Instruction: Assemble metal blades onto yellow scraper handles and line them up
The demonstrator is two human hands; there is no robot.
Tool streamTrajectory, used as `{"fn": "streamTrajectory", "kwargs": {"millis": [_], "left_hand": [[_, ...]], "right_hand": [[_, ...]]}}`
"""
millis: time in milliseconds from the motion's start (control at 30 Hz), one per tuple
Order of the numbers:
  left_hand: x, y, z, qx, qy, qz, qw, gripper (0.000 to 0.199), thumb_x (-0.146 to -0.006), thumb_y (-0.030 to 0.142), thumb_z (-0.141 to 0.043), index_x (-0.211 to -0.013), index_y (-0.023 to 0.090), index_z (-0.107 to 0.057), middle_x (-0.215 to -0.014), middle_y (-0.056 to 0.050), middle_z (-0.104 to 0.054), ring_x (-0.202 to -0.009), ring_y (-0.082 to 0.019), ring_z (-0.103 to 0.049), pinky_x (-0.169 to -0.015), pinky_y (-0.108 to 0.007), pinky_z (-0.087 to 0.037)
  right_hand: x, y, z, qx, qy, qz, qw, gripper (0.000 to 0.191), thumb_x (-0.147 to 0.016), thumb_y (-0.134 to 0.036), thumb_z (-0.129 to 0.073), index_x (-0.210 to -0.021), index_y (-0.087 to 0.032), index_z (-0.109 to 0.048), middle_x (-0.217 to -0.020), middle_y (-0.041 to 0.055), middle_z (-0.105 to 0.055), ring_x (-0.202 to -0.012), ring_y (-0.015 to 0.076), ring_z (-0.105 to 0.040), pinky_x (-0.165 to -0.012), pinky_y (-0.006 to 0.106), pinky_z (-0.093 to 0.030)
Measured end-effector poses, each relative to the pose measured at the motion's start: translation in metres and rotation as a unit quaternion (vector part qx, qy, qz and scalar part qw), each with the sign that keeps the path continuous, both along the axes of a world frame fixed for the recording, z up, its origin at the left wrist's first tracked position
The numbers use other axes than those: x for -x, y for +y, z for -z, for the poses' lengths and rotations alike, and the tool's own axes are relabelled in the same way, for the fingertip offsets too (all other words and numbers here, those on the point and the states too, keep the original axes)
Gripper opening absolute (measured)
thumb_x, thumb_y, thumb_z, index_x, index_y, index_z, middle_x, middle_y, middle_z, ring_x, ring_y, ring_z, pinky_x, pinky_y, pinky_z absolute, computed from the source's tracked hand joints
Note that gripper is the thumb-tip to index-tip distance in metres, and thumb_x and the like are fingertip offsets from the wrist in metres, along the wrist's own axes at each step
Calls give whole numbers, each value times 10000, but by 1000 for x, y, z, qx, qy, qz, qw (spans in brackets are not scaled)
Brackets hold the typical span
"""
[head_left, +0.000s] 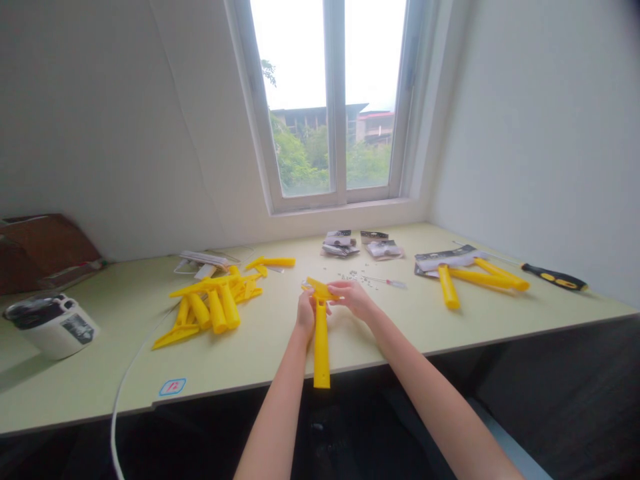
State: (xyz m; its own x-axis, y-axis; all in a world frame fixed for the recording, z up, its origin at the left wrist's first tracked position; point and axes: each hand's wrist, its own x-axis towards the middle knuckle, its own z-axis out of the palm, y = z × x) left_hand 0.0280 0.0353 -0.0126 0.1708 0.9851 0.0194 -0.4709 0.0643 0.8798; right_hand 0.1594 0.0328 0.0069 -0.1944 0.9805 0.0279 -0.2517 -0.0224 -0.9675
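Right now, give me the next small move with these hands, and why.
Probably keep the left hand on the yellow plastic piece and free the right hand for the small screwdriver: it lies just beyond the hands, beside the scattered screws.

long yellow plastic t-shaped piece [321,347]

A white round plastic canister [51,327] is standing at the left end of the pale green laminate tabletop [100,380], with a heap of yellow plastic handles [215,303] lying to its right. At centre, the left hand [306,313] and right hand [354,298] are holding a yellow plastic handle [321,343] in front of scattered small metal screws [355,277]. Further right, two yellow plastic handles [480,277] are lying partly on a printed paper packet [443,259], beside a black-and-yellow screwdriver [555,277].
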Motion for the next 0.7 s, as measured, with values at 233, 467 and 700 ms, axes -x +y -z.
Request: {"fn": "streamTrajectory", "kwargs": {"millis": [233,467,700], "left_hand": [[4,0,0,0,23,-37,999,399,-701,470,-359,-707,127,-563,-522,-38,-593,-420,-153,-543,-433,-254,-384],[14,4,0,28,83,-167,982,273,-627,381,-450,-635,129,-555,-495,-44,-600,-436,-170,-565,-467,-278,-428],[14,6,1,29,99,-185,977,273,-624,354,-415,-589,125,-560,-478,-56,-597,-420,-168,-555,-451,-271,-410]], "right_hand": [[0,-1,-1,-23,-19,-2,1000,179,-644,-259,-674,-756,-121,-693,-741,85,-674,-618,146,-603,-613,293,-497],[1,-1,-3,-5,-44,39,998,121,-594,-194,-694,-693,-125,-695,-719,82,-679,-648,157,-619,-578,270,-500],[-1,-1,0,-43,-50,13,998,248,-592,-289,-707,-781,-128,-716,-802,100,-695,-711,176,-629,-608,283,-503]]}}
